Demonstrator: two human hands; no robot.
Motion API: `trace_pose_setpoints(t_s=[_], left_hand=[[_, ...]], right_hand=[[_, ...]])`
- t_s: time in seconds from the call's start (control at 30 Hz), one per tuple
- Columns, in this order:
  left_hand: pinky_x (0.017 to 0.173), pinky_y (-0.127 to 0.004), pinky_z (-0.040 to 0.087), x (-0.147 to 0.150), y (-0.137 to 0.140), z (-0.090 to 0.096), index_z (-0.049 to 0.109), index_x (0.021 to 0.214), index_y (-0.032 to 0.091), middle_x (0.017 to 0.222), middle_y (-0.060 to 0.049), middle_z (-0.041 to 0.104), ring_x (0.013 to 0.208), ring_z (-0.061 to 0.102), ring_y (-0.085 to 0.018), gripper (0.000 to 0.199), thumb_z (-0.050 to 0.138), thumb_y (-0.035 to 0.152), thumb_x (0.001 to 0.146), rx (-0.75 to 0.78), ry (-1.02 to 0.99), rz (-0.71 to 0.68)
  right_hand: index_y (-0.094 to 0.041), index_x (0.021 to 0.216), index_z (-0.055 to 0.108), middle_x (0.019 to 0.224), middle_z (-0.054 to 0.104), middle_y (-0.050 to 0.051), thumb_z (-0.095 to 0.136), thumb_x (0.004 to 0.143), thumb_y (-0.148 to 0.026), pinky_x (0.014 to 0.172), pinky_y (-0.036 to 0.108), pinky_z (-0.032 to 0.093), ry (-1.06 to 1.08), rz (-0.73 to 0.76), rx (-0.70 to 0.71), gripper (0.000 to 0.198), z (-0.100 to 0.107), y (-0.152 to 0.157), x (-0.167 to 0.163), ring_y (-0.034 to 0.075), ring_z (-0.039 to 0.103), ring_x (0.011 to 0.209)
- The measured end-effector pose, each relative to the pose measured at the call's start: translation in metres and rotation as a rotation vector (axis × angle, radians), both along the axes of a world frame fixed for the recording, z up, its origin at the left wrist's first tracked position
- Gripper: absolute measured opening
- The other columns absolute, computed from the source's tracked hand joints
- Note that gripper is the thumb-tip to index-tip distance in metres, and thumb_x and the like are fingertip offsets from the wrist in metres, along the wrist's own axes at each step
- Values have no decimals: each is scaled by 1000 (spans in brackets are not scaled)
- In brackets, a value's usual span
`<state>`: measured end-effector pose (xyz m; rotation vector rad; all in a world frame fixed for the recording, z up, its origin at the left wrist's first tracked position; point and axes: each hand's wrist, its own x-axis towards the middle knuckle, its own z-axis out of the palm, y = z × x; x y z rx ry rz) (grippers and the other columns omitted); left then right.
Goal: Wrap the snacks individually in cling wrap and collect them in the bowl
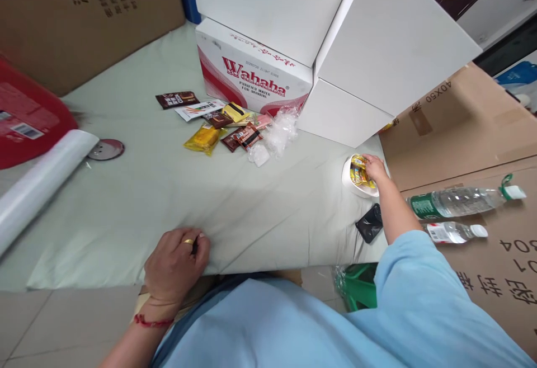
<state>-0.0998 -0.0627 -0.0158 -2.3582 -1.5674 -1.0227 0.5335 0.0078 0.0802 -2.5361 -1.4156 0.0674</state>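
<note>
Right hand [375, 168] sits in the tub [347, 179], can't tell its grip — packets [359, 176] look light, slippery, so pinch edges; left hand [176, 259] half-curled, contents unclear.

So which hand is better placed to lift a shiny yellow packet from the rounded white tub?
Probably the right hand: it reaches into the tub, at the yellow packets. The left hand rests on the pale green tabletop, well away.

A white box [390, 49] stands right next to a red and white water box [251, 77]. On the left, a red container [29, 116] sits by a plastic roll [46, 183]. A black phone [370, 223] lies near a big bottle [465, 202] and a small bottle [455, 232].
</note>
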Motion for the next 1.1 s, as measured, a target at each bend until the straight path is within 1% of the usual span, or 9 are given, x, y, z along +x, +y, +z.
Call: trace_pose_setpoints(t_s=[0.13,0.23,0.3,0.37,0.47,0.57,0.73,0.97,1.1], left_hand=[[68,-35,50,0,1,1,64,89,22,84,-6,73,80,68,-24,7,63,16,93,15,6,-6],[69,-36,50,-1,1,1,64,89,22,85,-7,73,79,68,-24,7,63,16,92,14,3,-14],[69,-36,49,-1,1,1,64,89,22,85,-7,73,80,67,-25,7,64,15,92,17,-1,-19],[68,-35,49,0,0,2,64,88,21,85,-7,73,79,67,-25,7,64,15,91,31,-1,-19],[67,-35,48,0,0,3,64,88,21,83,-7,71,78,65,-24,7,64,14,91,44,1,-20],[67,-34,47,0,0,2,64,86,21,82,-6,71,77,65,-23,8,64,15,91,35,3,-26],[67,-34,45,0,1,2,64,83,21,80,-5,70,76,64,-23,10,63,15,91,49,-6,-38],[69,-35,49,3,2,4,63,76,21,77,-6,68,76,64,-23,19,58,17,95,14,-23,-33],[76,-34,54,-1,0,9,70,87,20,87,-7,71,84,69,-22,20,53,22,99,-130,-203,-93]], right_hand=[[-17,131,70,139,67,17,47,93,-24,118,45,40,-19,-38,12,45,0,-2,-5,28,55,130],[-13,140,63,152,55,21,37,101,-28,122,47,36,-87,-74,145,49,12,-17,-9,30,51,138],[-12,135,64,143,60,24,28,105,-31,119,49,40,-165,-118,296,51,17,-39,-18,31,55,134],[-14,125,69,125,67,22,25,107,-38,112,49,45,-235,-128,365,53,13,-69,-33,33,61,123],[-20,120,71,124,66,19,41,105,-51,104,44,50,-272,-1,236,47,-8,-114,-59,33,64,116],[-21,123,72,127,66,17,50,100,-47,100,42,52,-281,99,131,41,-37,-135,-76,32,64,115],[-16,110,76,103,70,17,44,96,-27,98,44,50,-276,103,156,36,-59,-107,-74,32,61,103],[-18,105,76,100,70,13,48,94,-23,96,41,49,-231,208,223,31,-69,-39,-99,28,59,99],[-16,113,73,107,68,14,49,92,-21,99,43,50,-186,212,272,32,-63,-13,-116,28,60,104]])
